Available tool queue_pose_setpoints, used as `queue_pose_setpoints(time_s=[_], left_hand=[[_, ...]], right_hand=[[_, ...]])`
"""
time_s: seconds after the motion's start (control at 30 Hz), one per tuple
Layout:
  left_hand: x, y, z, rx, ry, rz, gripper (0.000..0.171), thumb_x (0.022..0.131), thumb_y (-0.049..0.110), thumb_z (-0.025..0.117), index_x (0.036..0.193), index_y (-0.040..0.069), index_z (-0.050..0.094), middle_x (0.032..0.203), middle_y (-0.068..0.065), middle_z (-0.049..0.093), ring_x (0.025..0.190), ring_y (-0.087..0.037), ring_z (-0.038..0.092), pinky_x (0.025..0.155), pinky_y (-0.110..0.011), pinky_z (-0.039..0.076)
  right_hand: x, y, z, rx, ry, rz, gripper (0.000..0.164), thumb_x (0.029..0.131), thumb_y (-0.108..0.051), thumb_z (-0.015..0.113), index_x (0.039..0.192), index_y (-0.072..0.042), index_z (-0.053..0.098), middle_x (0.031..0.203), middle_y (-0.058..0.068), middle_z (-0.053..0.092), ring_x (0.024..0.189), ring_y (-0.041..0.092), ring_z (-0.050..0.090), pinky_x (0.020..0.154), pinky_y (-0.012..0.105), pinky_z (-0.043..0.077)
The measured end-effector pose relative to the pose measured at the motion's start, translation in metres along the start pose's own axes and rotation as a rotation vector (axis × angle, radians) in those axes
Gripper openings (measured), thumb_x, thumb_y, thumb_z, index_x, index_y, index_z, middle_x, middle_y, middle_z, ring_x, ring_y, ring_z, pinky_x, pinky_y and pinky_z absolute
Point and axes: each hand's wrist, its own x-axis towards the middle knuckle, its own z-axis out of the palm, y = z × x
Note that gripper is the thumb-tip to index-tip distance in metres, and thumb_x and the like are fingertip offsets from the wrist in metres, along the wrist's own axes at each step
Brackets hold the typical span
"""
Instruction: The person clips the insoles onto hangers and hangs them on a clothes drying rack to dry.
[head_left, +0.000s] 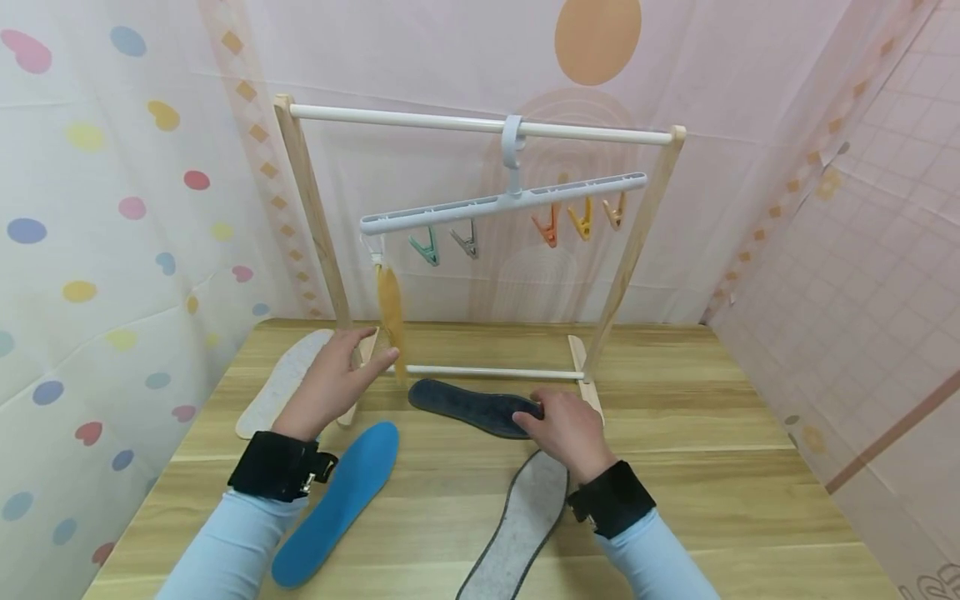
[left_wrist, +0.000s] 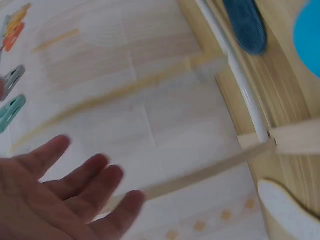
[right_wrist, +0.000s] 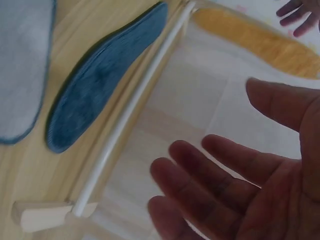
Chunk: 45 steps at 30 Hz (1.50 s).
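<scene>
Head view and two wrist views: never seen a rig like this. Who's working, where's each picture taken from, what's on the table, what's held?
There's no machine: a person's bare left hand and right hand do the work. The head picture comes from a camera worn on the head, looking forward and down; each wrist picture comes from a camera on that wrist.

On the table stands a rack, with a whitish insole, bright blue insole, dark blue insole and dark-edged grey insole. A hanger hooks on the rack; a yellow insole hangs from it.

Neither hand grips anything: the left is near the yellow insole, the right near the dark blue one.
</scene>
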Motion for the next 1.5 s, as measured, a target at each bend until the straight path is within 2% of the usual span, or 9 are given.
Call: queue_pose_setpoints(time_s=[0.17,0.33,0.43,0.6,0.7,0.9,1.2,1.4,1.5], left_hand=[[-0.003,-0.007,0.006,0.19,-0.079,-0.032,0.081,0.097,0.058,0.053,0.144,-0.007,0.042,0.139,-0.035,0.043,0.124,-0.05,0.044,0.095,-0.062,0.042],[-0.005,-0.012,0.015,0.341,-0.184,-0.05,0.077,0.094,0.059,0.056,0.137,-0.005,0.053,0.135,-0.033,0.05,0.122,-0.05,0.05,0.093,-0.06,0.044],[-0.007,-0.011,0.022,0.38,-0.266,-0.04,0.072,0.092,0.056,0.06,0.133,-0.004,0.058,0.131,-0.032,0.054,0.118,-0.049,0.052,0.091,-0.059,0.046],[-0.012,-0.007,0.035,0.388,-0.354,-0.051,0.068,0.091,0.053,0.064,0.13,-0.002,0.06,0.128,-0.027,0.057,0.114,-0.044,0.056,0.09,-0.056,0.047],[-0.013,-0.005,0.043,0.386,-0.366,-0.051,0.067,0.092,0.052,0.064,0.131,-0.001,0.06,0.129,-0.025,0.058,0.118,-0.044,0.054,0.093,-0.056,0.046],[-0.012,0.0,0.053,0.426,-0.36,-0.024,0.061,0.091,0.051,0.066,0.125,0.001,0.063,0.124,-0.02,0.063,0.113,-0.04,0.059,0.09,-0.053,0.048],[-0.011,0.002,0.06,0.463,-0.351,0.006,0.059,0.089,0.051,0.068,0.122,0.002,0.067,0.118,-0.016,0.067,0.109,-0.037,0.061,0.09,-0.05,0.049],[-0.012,0.002,0.064,0.463,-0.34,0.027,0.057,0.09,0.05,0.068,0.121,0.001,0.067,0.118,-0.017,0.067,0.11,-0.038,0.061,0.092,-0.05,0.048],[-0.013,0.003,0.064,0.459,-0.336,0.027,0.056,0.09,0.048,0.068,0.12,0.001,0.067,0.119,-0.018,0.066,0.11,-0.038,0.061,0.093,-0.05,0.047]], right_hand=[[0.001,0.011,0.004,-0.093,-0.085,0.049,0.038,0.088,-0.037,0.074,0.106,-0.004,0.073,0.092,0.009,0.07,0.067,0.02,0.06,0.055,0.036,0.047],[0.0,0.021,0.01,-0.188,-0.173,0.091,0.044,0.084,-0.042,0.077,0.102,-0.002,0.073,0.089,0.01,0.069,0.066,0.021,0.06,0.054,0.038,0.048],[-0.003,0.027,0.014,-0.239,-0.197,0.096,0.042,0.081,-0.046,0.078,0.085,-0.005,0.071,0.073,0.005,0.062,0.059,0.018,0.055,0.05,0.036,0.045],[-0.01,0.032,0.019,-0.294,-0.22,0.09,0.05,0.078,-0.05,0.08,0.056,-0.013,0.054,0.054,-0.004,0.041,0.049,0.013,0.043,0.045,0.03,0.035],[-0.014,0.035,0.023,-0.299,-0.234,0.1,0.053,0.076,-0.051,0.081,0.052,-0.015,0.051,0.052,-0.005,0.036,0.048,0.012,0.039,0.045,0.029,0.031],[-0.018,0.038,0.033,-0.316,-0.229,0.121,0.05,0.071,-0.052,0.084,0.054,-0.014,0.055,0.054,-0.003,0.044,0.05,0.013,0.042,0.047,0.03,0.034],[-0.02,0.04,0.045,-0.333,-0.182,0.102,0.047,0.069,-0.046,0.088,0.056,-0.012,0.058,0.056,-0.001,0.049,0.052,0.013,0.047,0.047,0.031,0.039],[-0.018,0.04,0.047,-0.331,-0.194,0.124,0.046,0.069,-0.046,0.088,0.057,-0.012,0.059,0.057,-0.001,0.051,0.053,0.014,0.048,0.048,0.031,0.039],[-0.017,0.04,0.047,-0.318,-0.184,0.152,0.046,0.067,-0.046,0.089,0.065,-0.009,0.062,0.06,0.001,0.053,0.054,0.015,0.05,0.049,0.032,0.041]])
